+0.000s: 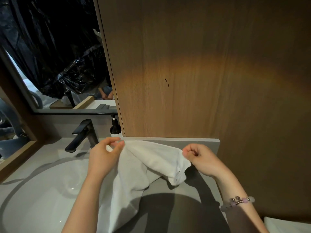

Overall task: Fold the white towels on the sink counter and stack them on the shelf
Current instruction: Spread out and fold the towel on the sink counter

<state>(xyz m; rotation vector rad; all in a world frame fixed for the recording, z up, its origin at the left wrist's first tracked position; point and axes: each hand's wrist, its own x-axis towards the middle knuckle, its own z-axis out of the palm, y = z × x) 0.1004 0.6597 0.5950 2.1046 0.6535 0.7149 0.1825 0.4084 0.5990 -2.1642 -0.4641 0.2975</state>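
You face a grey counter (170, 209) below a wood panel (202, 73). Your left hand (104, 157) pinches one top corner of the towel (151, 158), and your right hand (202, 160) pinches the other. The towel hangs between them, right of the sink (42, 199), its lower part trailing along the sink's right rim. A faucet (84, 137) and a soap bottle (115, 127) stand behind the sink.

The towel (146, 158) hung mid-frame, right of the sink (33, 207). Above the sink stood the faucet (84, 135) (bottle (115, 128) just right).
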